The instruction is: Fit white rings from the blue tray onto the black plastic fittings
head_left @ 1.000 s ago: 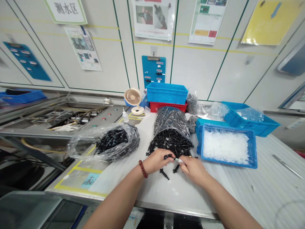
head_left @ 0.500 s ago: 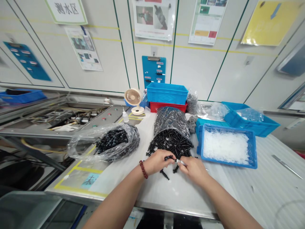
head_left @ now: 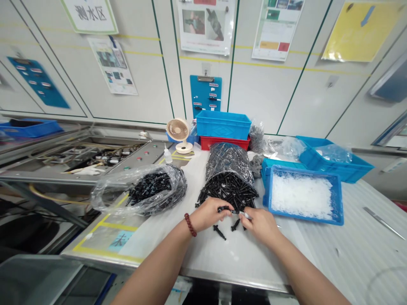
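Grasped in the left hand [head_left: 210, 215] is one black part [head_left: 224, 208], above the table [head_left: 235, 264]; its right end points to a white piece [head_left: 244, 214], which the right hand [head_left: 261, 224] pinches. Farther right is the blue tray [head_left: 302, 215], holding white bits [head_left: 300, 195].

I read 测水区 on green-bordered sign [head_left: 90, 16], upper left. On light-blue label [head_left: 120, 240] on table [head_left: 241, 258], I make out 未. Blue arrow [head_left: 368, 16] points down on yellow sheet [head_left: 352, 38]. Print on posters [head_left: 206, 26] and middle clipboard [head_left: 203, 91] too small for me.
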Motion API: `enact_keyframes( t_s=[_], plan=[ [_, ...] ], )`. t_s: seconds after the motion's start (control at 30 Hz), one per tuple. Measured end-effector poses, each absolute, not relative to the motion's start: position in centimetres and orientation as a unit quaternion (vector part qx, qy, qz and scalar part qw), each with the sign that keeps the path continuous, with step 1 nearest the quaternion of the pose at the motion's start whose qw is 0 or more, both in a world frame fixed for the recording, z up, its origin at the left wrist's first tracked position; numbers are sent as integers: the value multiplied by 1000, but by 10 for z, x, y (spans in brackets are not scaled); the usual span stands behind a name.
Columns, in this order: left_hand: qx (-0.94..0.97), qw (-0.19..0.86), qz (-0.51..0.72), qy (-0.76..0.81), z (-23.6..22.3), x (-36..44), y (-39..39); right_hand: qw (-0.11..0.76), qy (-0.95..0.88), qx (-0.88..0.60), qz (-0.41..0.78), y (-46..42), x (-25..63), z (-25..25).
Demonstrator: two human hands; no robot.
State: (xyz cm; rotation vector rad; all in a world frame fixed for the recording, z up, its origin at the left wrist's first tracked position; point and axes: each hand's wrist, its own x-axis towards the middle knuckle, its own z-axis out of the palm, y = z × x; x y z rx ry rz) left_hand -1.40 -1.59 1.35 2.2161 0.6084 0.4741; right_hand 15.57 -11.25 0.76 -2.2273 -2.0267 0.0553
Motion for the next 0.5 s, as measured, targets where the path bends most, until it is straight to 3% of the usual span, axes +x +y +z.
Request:
enact_keyframes(
  t_s=[0.3,0.4,0.5],
  plan=[
    [723,508,311,351,20,-18,-5,98,-654,-750,18,-111,161,8],
    [764,424,319,367,20,-24,0,102,-656,-747,19,-110,162,7],
    [842,322,228,369,19,-31,3,108,-658,-745,20,-110,163,6]
  ],
)
